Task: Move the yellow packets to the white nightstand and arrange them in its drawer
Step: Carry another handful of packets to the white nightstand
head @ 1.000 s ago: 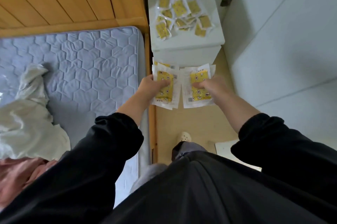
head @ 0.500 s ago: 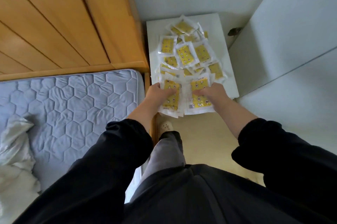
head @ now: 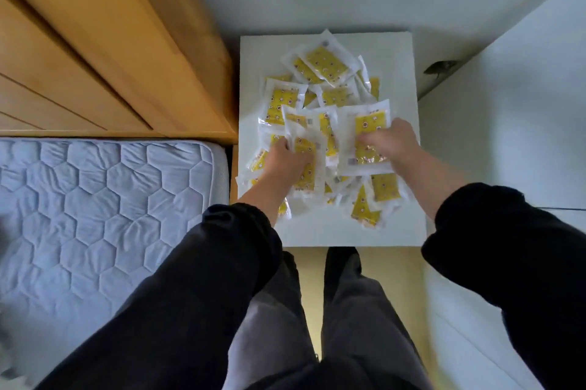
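A loose pile of yellow packets in clear wrappers covers the top of the white nightstand. My left hand grips a small bundle of packets over the pile's left side. Beside it, my right hand grips another packet bundle over the pile's right side. Both bundles hang just above or on the heap; I cannot tell which. The nightstand's drawer is out of sight below its top.
A bed with a grey quilted mattress and a wooden headboard stands left of the nightstand. A white wall or cabinet face is on the right. My legs stand on the tan floor in front of the nightstand.
I have stepped up to the nightstand. Both hands, each still holding its packets, have moved forward from above the floor to over the pile on top.
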Demonstrator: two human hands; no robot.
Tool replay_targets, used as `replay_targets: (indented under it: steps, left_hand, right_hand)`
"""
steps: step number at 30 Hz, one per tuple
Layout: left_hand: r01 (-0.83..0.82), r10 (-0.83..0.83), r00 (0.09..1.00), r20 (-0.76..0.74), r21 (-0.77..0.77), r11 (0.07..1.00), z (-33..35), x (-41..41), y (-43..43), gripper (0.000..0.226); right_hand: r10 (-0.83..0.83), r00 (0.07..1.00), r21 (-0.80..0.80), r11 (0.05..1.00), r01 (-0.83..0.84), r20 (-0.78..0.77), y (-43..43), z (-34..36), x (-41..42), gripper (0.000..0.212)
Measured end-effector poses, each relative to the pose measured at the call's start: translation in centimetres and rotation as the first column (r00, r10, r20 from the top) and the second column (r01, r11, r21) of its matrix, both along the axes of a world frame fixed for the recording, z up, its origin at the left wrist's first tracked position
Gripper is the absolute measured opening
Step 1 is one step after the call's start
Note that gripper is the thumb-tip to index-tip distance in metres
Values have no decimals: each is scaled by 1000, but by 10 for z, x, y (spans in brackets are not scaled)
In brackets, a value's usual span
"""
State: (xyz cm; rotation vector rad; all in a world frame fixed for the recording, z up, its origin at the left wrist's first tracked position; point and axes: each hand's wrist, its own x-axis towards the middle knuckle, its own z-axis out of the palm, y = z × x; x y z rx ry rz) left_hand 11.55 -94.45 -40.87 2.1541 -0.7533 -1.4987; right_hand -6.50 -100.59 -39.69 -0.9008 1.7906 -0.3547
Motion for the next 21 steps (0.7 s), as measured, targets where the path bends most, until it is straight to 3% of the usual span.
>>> replay_targets:
  steps: [2, 3, 5, 6, 8, 10, 11, 16, 21]
  left_hand:
    - [-98, 99, 995, 20, -54, 994, -15, -8, -12, 31]
    - [-141, 143, 990, 18, -97, 985, -21, -12, -16, 47]
    - [-76, 107, 985, 135, -219, 973, -35, -20, -14, 73]
    - [39, 39, 959, 279, -270, 962, -46, -22, -12, 78]
    - [250, -90, 831, 549, -224, 942, -67, -27, -7, 76]
    - [326, -183, 754, 631, -117, 938, -83, -31, -4, 67]
    - [338, -207, 748, 630, -93, 936, -87, -34, -3, 65]
    - [347, -234, 730, 642, -52, 937, -89, -37, -5, 65]
    - [360, -235, 723, 650, -63, 931, -88, -34, 1, 68]
  right_hand:
    - [49, 998, -19, 999, -48, 43, -30, -14, 3, 35]
    - [79, 994, -39, 996, -76, 77, -43, -24, 4, 31]
    - [172, 983, -76, 983, -167, 64, -57, -42, 10, 38]
    - [250, 968, -104, 963, -249, -3, -61, -51, 12, 50]
    - [421, 855, -132, 870, -475, -301, -62, -70, 13, 72]
    - [464, 696, -125, 777, -617, -547, -58, -83, 16, 78]
    - [458, 681, -137, 765, -630, -572, -55, -84, 18, 79]
    - [442, 738, -189, 779, -597, -511, -44, -89, 14, 83]
    - [420, 818, -348, 755, -555, -394, -41, -90, 0, 72]
